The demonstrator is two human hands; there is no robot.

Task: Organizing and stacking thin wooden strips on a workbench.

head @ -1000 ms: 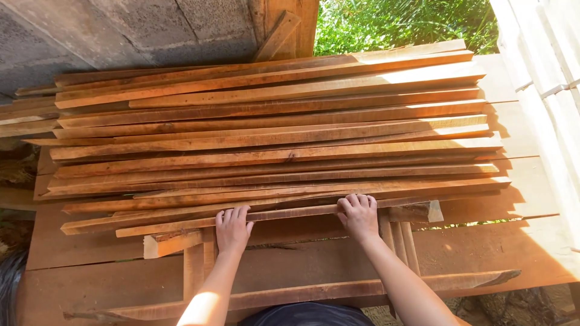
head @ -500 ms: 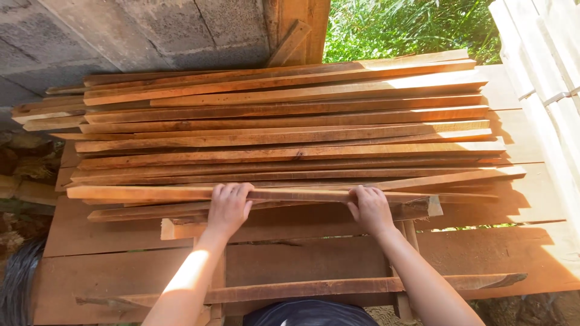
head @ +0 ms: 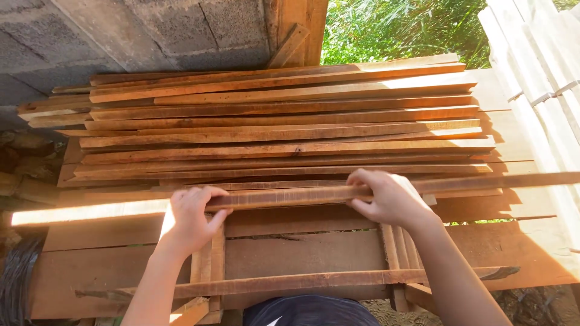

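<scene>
1. Since half a second ago, both hands have lifted the long thin reddish-brown wooden slat (head: pixel 290 196) clear of the stack of rough-sawn wooden slats (head: pixel 284 130) and drawn it nearer the body.
2. Left hand (head: pixel 190 220) is closed around the slat, thumb underneath.
3. Right hand (head: pixel 386 198) pinches it from above.
4. Its long axis runs left to right across both palms, above the wide plank bench (head: pixel 290 253), the sunlit end jutting left.
</scene>
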